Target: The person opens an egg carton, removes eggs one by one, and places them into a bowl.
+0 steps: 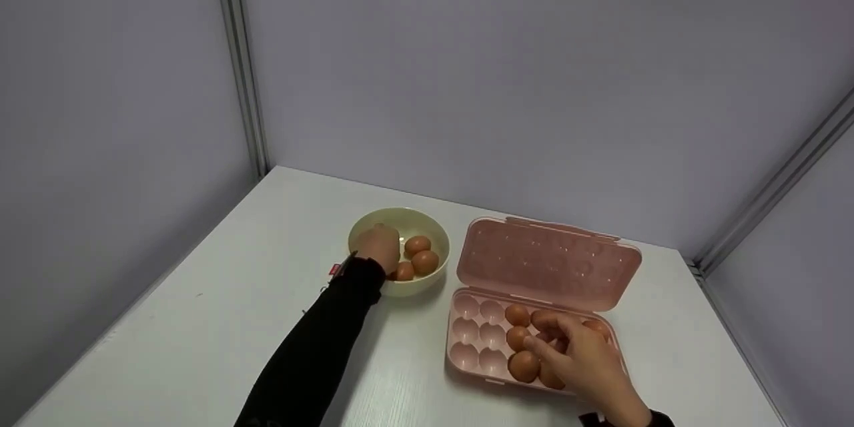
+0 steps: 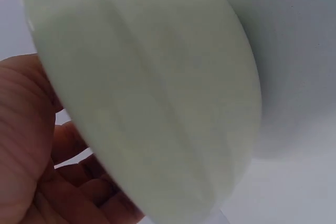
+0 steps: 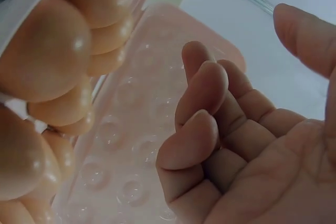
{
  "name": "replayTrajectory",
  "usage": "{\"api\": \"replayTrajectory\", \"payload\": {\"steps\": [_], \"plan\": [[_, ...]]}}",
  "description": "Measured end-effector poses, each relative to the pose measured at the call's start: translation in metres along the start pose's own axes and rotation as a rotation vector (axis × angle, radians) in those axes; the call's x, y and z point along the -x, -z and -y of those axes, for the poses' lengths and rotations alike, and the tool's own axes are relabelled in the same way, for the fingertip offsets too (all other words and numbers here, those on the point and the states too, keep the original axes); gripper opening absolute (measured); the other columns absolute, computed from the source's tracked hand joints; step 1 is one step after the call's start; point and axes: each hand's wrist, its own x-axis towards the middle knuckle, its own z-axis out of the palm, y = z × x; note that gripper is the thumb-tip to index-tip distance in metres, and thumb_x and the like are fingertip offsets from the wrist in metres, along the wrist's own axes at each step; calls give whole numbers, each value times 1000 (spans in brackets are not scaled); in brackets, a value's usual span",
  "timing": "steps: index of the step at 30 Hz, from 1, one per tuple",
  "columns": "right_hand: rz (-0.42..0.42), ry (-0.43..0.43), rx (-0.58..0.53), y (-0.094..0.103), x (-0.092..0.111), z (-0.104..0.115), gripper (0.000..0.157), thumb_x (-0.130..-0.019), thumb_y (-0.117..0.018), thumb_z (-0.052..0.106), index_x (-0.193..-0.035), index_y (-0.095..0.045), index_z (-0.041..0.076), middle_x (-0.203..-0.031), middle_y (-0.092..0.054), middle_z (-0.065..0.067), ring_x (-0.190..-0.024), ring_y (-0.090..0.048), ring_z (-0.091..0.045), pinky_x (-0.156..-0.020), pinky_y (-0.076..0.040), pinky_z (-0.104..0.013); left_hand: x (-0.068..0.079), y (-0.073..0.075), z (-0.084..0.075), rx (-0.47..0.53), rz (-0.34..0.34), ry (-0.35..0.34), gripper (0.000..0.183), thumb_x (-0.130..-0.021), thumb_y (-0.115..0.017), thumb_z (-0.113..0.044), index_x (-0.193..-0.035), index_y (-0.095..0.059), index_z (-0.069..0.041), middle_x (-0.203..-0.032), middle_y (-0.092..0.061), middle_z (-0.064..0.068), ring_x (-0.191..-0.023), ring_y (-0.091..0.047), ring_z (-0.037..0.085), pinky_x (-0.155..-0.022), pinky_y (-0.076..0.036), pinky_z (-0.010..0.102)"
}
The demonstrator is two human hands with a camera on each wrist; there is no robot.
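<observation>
A pale green bowl (image 1: pixel 409 289) holds brown eggs (image 1: pixel 425 263). My left hand (image 1: pixel 379 245) reaches down into its left side. In the left wrist view the bowl's outer wall (image 2: pixel 157 87) hides part of that hand, whose fingers bend behind the rim; whether they hold an egg cannot be made out. To the right lies a pink egg box (image 1: pixel 492 334) with its lid (image 1: pixel 547 260) raised. Eggs (image 1: pixel 524 365) fill its middle and right; the two left columns of cups are bare. Over these eggs hovers my right hand (image 1: pixel 582 355), fingers loosely bent, thumb apart, holding nothing.
Both stand on a white table (image 1: pixel 220 307). A grey-white panel (image 1: pixel 507 80) rises behind it, with more panels at left and right. A small red tag (image 1: pixel 334 269) shows beside the left wrist.
</observation>
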Motion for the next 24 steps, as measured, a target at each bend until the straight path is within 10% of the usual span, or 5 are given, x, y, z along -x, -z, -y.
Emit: {"api": "replayTrajectory", "payload": {"steps": [17,24], "plan": [[48,17,179,-15,-3,-11,34,-90,-85,34,-112,-72,12,-79,-64,6,-65,-55,-9,-59,-46,-23,0,-7,-9,-137,69,8,12,-96,-67,-16,-91,-76,-10,-102,-79,9,-93,-70,25,-87,-61,49],[24,8,289,-24,-4,-16,24,-87,-86,32,-94,-68,17,-76,-60,5,-67,-53,-12,-60,-43,-28,15,-2,-14,-155,-21,-63,26,-101,-65,-26,-102,-76,-3,-109,-75,16,-106,-70,34,-100,-57,51]]}}
